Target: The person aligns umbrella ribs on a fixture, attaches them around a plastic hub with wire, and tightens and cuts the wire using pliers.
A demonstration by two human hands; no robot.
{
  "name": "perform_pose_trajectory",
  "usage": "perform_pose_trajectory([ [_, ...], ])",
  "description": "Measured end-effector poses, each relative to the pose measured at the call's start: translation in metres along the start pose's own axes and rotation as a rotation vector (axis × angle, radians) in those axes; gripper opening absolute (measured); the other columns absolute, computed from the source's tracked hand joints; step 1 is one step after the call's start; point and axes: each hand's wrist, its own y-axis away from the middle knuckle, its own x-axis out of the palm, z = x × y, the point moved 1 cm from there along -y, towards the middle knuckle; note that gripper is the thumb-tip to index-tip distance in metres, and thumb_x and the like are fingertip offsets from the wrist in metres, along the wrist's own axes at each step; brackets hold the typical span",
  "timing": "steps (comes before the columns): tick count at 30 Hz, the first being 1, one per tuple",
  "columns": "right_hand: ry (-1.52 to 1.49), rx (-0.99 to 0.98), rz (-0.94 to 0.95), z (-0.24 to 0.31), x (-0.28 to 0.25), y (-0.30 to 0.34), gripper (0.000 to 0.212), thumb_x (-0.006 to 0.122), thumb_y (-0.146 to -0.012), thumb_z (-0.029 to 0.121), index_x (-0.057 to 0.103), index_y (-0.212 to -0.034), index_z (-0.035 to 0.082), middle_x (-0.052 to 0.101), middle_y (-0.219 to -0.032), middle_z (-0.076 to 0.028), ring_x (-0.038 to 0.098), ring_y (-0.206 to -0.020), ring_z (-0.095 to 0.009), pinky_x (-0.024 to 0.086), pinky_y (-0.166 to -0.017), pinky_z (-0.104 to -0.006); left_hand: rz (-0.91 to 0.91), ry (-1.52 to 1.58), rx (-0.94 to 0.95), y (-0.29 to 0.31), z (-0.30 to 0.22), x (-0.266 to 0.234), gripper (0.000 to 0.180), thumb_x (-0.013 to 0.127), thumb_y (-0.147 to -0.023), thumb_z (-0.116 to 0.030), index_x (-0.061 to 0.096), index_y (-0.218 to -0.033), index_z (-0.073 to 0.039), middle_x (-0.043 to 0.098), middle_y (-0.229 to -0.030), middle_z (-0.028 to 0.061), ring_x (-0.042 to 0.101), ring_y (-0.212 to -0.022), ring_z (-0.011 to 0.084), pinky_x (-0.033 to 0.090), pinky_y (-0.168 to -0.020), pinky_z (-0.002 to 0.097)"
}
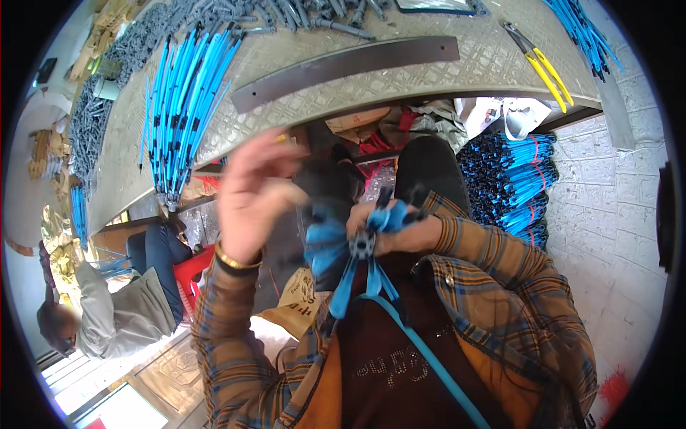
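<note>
From where I sit at the far end of the feed, nearest to me are the plaid sleeves (493, 261) and a dark shirt (386, 336), with a light-blue band (436, 357) running down it. In front of the chest, above the lap, the right hand (404, 232) grips a grey hub (362, 247) with blue strips (344, 286) fanning out around it. The left hand (259, 189) is raised just beside it, blurred, fingers and thumb apart, and I see nothing in its grasp. Below it and to the left I make out a brown sack (294, 304). Past the right knee, blue-and-black bundles (525, 186) stand stacked beneath the table's edge, near a white bag (525, 118). The table (314, 100) wears a diamond-patterned cover and spans the view beyond the knees. On it I see a flat dark bar (346, 70), a sheaf of blue rods (182, 107) to the left, yellow-handled cutters (547, 71) to the right, and a heap of grey parts (300, 14) along the far side, spreading leftward. Another blue sheaf (586, 36) lies at the far right corner. To my right rises a white block wall (597, 193); off to the left a co-worker (128, 307) sits on a red chair (189, 275).
</note>
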Motion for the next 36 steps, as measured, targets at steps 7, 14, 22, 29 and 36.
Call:
perform_pose_trajectory([
  [7, 0.203, -0.256, -0.492, 0.047, 0.01, -0.045, 0.028, 0.065, -0.082, 0.016, 0.054, -0.104, 0.004, 0.056, -0.089, -0.001, 0.053, -0.082, -0.011, 0.044, -0.075, -0.026, -0.23, -0.039, 0.374, 0.067, -0.043, 0.033, 0.05, 0.055, -0.08, 0.003, 0.037, -0.126, 0.004, 0.055, -0.113, 0.0182, 0.055, -0.102, 0.0227, 0.043, -0.088, 0.0322],
  [14, -0.163, -0.308, -0.636, 0.028, 0.046, -0.079, 0.04, 0.066, -0.081, 0.016, 0.049, -0.116, 0.004, 0.058, -0.104, -0.001, 0.051, -0.095, -0.007, 0.043, -0.083, -0.0251, -0.53, 0.023, 0.195, 0.053, -0.007, 0.052, 0.056, 0.059, -0.079, 0.005, 0.034, -0.129, 0.006, 0.055, -0.113, 0.0157, 0.053, -0.105, 0.0205, 0.04, -0.092, 0.0312],
  [22, -0.003, -0.314, -0.644, 0.003, 0.055, -0.089, 0.041, 0.067, -0.079, 0.015, 0.049, -0.114, 0.004, 0.059, -0.103, -0.005, 0.051, -0.098, -0.011, 0.042, -0.085, -0.0285, -0.475, -0.15, 0.156, 0.053, 0.01, 0.021, 0.033, 0.062, -0.08, -0.001, 0.052, -0.111, 0.005, 0.06, -0.102, 0.0091, 0.056, -0.092, 0.015, 0.043, -0.083, 0.0266],
  [29, 0.745, -0.246, -0.448, 0.023, 0.051, -0.075, 0.049, 0.067, -0.076, 0.014, 0.045, -0.119, 0.001, 0.056, -0.109, -0.011, 0.047, -0.11, -0.019, 0.039, -0.091, -0.034, -0.392, -0.012, 0.183, 0.054, 0.01, 0.006, 0.028, 0.063, -0.08, -0.005, 0.055, -0.105, 0.004, 0.062, -0.097, 0.0112, 0.058, -0.088, 0.0162, 0.044, -0.08, 0.0274],
  [36, 0.388, -0.237, -0.185, 0.028, 0.027, -0.065, 0.04, 0.056, -0.084, 0.016, 0.043, -0.118, -0.001, 0.054, -0.109, -0.011, 0.054, -0.104, -0.019, 0.043, -0.089, -0.0304, -0.089, -0.206, 0.2, 0.045, 0.01, -0.031, 0.032, 0.067, -0.076, -0.017, 0.059, -0.102, 0.0, 0.063, -0.094, 0.012, 0.06, -0.086, 0.0237, 0.046, -0.079, 0.0318],
])
